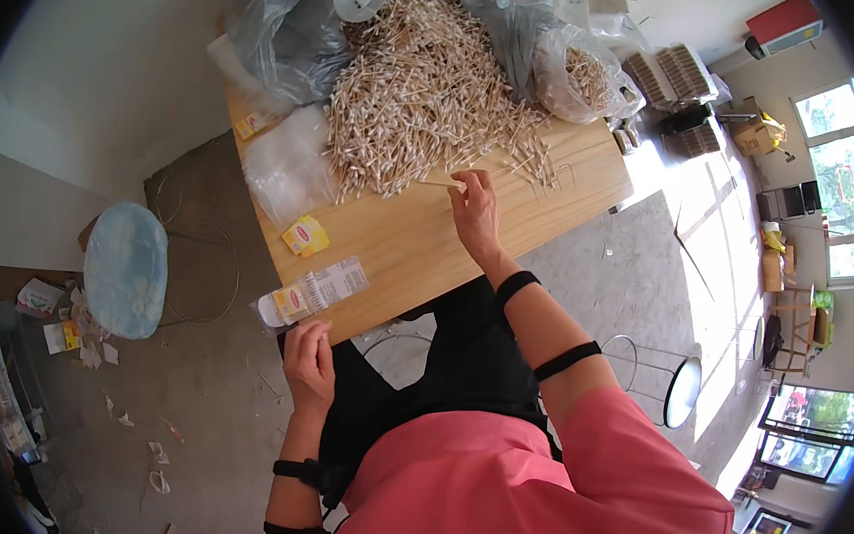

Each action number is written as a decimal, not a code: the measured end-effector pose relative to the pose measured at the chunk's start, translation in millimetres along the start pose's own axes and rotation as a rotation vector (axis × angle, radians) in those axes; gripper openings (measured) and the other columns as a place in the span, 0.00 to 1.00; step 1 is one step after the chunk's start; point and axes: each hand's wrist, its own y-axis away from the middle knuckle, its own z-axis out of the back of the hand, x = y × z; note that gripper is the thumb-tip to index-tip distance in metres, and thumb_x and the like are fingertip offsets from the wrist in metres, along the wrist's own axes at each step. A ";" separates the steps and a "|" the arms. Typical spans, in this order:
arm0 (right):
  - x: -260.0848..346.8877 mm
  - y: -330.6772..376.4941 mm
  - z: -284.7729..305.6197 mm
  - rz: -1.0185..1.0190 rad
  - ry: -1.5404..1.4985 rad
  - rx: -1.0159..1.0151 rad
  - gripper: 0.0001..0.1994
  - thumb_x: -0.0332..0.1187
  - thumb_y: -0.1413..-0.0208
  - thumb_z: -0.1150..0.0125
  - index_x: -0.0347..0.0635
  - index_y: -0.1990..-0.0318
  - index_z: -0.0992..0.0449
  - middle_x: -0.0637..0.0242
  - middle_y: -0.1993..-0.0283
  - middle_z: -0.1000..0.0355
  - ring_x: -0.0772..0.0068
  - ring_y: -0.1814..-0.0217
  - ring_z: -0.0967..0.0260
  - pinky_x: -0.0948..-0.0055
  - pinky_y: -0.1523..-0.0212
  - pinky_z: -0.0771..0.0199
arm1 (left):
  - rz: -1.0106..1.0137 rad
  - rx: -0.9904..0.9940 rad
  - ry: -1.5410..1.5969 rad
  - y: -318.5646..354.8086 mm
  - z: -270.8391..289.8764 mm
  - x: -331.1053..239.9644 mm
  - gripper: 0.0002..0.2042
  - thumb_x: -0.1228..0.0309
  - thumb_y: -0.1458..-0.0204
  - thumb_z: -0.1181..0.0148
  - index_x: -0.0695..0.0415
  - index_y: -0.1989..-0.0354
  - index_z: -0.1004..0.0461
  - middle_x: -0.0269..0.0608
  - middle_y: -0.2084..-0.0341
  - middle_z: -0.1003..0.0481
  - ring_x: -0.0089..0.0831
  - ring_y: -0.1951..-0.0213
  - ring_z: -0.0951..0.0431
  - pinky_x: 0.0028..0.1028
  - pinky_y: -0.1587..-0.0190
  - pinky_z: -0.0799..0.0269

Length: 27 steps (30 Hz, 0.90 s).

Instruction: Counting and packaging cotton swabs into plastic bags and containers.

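A large heap of cotton swabs (416,85) with pale wooden sticks and white tips covers the far part of the wooden table (399,245). My right hand (477,214) is at the heap's near edge, thumb and fingers pinched on a cotton swab (438,183) that points left. At the table's near left corner lies a clear plastic pack (330,285) with a yellow-and-white card in it. My left hand (310,366) is closed, its fingertips against the pack's near edge; the thumb's grip is partly hidden.
Small yellow cards (306,236) and clear plastic sleeves (290,164) lie left of the heap. Grey plastic bags (285,30) surround its back, and a bag of swabs (587,77) stands at the far right. A blue padded stool (126,269) stands left; a round stool (682,392) stands right.
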 end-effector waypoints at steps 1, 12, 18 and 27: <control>-14.3 -4.4 3.8 0.002 0.006 -0.019 0.05 0.28 0.45 0.39 0.42 0.61 0.23 0.59 0.60 0.28 0.54 0.63 0.27 0.59 0.62 0.27 | -0.011 0.041 0.032 -1.6 -12.0 -10.4 0.06 0.80 0.42 0.47 0.63 0.59 0.25 0.49 0.62 0.24 0.49 0.58 0.24 0.39 0.55 0.28; -37.2 6.6 38.3 0.092 -0.072 0.040 0.18 0.31 0.44 0.39 0.42 0.46 0.29 0.52 0.42 0.33 0.46 0.42 0.32 0.58 0.44 0.30 | -0.162 0.293 -0.135 -47.8 -88.8 -40.8 0.17 0.76 0.46 0.40 0.57 0.47 0.29 0.45 0.43 0.33 0.48 0.43 0.32 0.43 0.41 0.35; -147.3 -70.5 87.9 -0.064 0.186 -0.243 0.34 0.42 0.40 0.40 0.42 0.30 0.45 0.47 0.25 0.53 0.44 0.21 0.64 0.47 0.25 0.61 | -0.312 0.401 -0.311 -69.9 -128.2 -54.4 0.31 0.66 0.47 0.37 0.54 0.34 0.39 0.45 0.31 0.45 0.50 0.31 0.46 0.52 0.30 0.51; -51.8 -37.9 -28.1 -0.241 0.179 0.018 0.37 0.41 0.39 0.47 0.33 0.28 0.54 0.42 0.22 0.64 0.42 0.19 0.72 0.47 0.23 0.76 | -0.318 0.419 -0.414 -62.0 -137.7 -41.9 0.30 0.65 0.50 0.39 0.56 0.37 0.37 0.46 0.33 0.41 0.51 0.31 0.46 0.52 0.29 0.54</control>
